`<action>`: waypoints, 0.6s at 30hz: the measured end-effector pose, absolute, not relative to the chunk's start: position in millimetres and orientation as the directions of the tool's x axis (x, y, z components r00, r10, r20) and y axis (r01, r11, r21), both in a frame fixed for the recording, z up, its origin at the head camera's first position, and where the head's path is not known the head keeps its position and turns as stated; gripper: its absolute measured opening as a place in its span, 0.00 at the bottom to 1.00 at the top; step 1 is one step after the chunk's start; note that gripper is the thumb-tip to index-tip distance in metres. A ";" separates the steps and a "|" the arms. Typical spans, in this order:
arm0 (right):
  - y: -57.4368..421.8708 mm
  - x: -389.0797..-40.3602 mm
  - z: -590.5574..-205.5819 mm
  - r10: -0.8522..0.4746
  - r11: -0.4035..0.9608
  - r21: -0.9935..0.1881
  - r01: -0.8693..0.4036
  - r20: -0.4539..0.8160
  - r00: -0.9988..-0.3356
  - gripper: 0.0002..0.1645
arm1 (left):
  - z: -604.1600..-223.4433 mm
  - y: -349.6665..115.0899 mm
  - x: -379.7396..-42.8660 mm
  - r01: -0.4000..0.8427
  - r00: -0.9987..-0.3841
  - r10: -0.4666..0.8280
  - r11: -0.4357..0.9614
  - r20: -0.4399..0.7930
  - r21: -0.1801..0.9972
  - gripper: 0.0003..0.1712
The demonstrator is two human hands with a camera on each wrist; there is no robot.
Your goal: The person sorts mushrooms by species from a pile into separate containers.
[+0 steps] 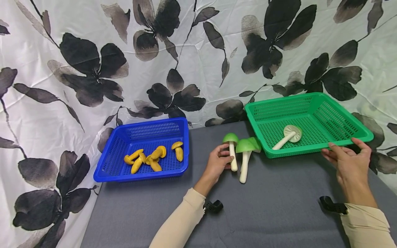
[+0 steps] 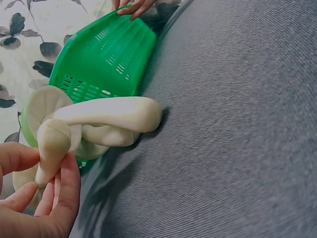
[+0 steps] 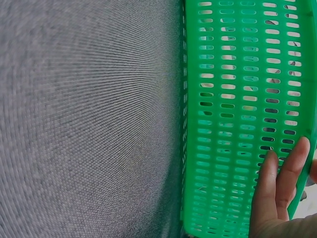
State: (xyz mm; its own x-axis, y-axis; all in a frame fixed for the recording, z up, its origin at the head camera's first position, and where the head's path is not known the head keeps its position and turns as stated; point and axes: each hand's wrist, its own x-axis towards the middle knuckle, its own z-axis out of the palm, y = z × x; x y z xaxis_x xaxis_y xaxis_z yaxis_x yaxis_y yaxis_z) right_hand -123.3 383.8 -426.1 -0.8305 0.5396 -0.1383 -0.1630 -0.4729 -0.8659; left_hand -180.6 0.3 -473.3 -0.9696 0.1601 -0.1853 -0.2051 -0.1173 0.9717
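Observation:
My left hand (image 1: 218, 161) pinches the pale stem of a green-capped toy mushroom (image 1: 232, 155) between thumb and fingers, cap up. In the left wrist view that mushroom's stem end (image 2: 53, 139) shows at the fingertips. Right beside it are two more green-capped mushrooms, a large one (image 1: 244, 165) and another (image 1: 256, 143) mostly hidden behind it, close to the green basket (image 1: 294, 151). At the basket's near right side, my right hand (image 1: 353, 163) grips the rim, fingers against the slotted outer wall (image 3: 228, 129). One green-capped mushroom (image 1: 286, 138) lies inside, gills showing.
On the left stands a blue basket (image 1: 139, 178) with several yellow mushrooms (image 1: 156, 153) in it. Both baskets stand on a grey cloth-covered table (image 1: 263, 213). A white floral-print cloth (image 1: 204, 93) hangs behind them.

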 end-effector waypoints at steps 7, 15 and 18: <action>383.5 -122.6 -424.8 0.541 -0.462 -0.874 -0.151 -0.142 -0.829 0.45 | -465.4 -2.9 -184.9 -0.208 -0.971 0.145 -0.115 -0.190 0.971 0.31; 382.7 -122.5 -423.4 0.532 -0.469 -0.870 -0.152 -0.141 -0.835 0.44 | -456.0 -8.3 -190.4 -0.192 -0.976 0.124 -0.116 -0.178 0.975 0.30; 382.7 -122.8 -423.9 0.534 -0.470 -0.869 -0.155 -0.140 -0.834 0.45 | -452.8 -10.5 -193.0 -0.178 -0.979 0.120 -0.127 -0.163 0.976 0.30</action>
